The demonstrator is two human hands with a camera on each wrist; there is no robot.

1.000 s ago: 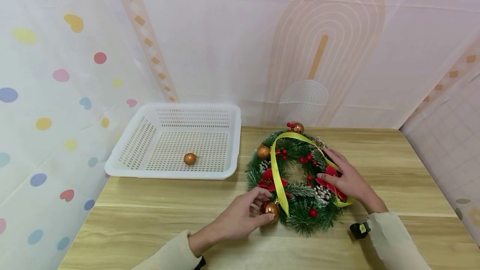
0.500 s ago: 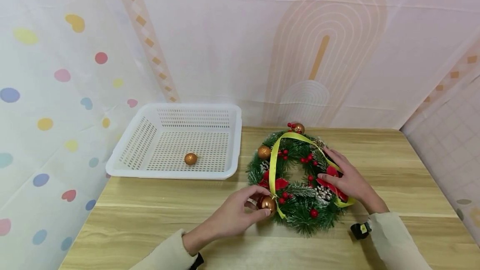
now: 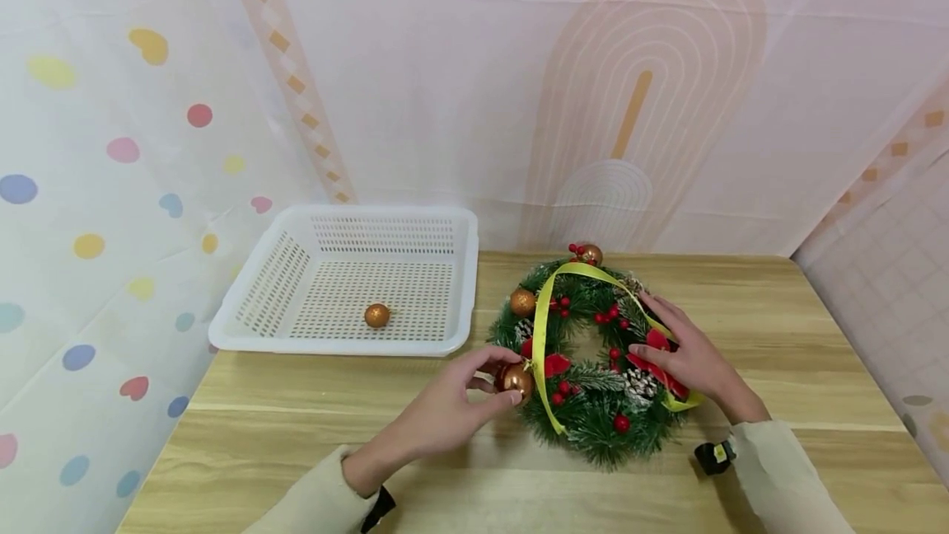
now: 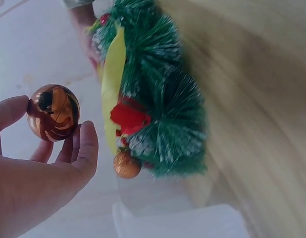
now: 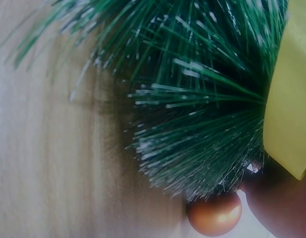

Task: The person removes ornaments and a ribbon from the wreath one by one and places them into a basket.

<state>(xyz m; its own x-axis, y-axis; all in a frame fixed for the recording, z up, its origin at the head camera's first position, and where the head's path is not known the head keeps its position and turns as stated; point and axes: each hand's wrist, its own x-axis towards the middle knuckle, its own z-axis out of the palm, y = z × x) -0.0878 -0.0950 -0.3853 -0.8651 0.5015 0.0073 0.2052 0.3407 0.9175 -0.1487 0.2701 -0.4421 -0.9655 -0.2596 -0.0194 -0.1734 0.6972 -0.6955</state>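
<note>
In the head view my left hand (image 3: 448,414) pinches a shiny copper bauble (image 3: 517,383) between thumb and fingers, at the near-left edge of a green wreath (image 3: 604,435). The left wrist view shows the bauble (image 4: 54,113) between the fingertips, apart from the greenery. A long yellow ribbon (image 3: 542,336) crosses the wreath, its near end beside the bauble's gold cap. On the wreath's right side rests my right hand (image 3: 689,357), fingers extended, by a red flower (image 3: 656,339) and the ribbon. The right wrist view shows mostly bristles (image 5: 202,124) and ribbon (image 5: 291,99).
A white perforated basket (image 3: 341,344) stands left of the wreath with a glittery copper bauble (image 3: 377,316) inside. The wreath bears pinecones (image 3: 639,383), red berries and another glittery bauble (image 3: 522,302). A printed cloth wall (image 3: 445,105) rises behind the wooden table (image 3: 801,336).
My left hand has drawn the shiny bauble leftward and slightly away from me. The ribbon's near end has shifted left. My right hand has stayed in place.
</note>
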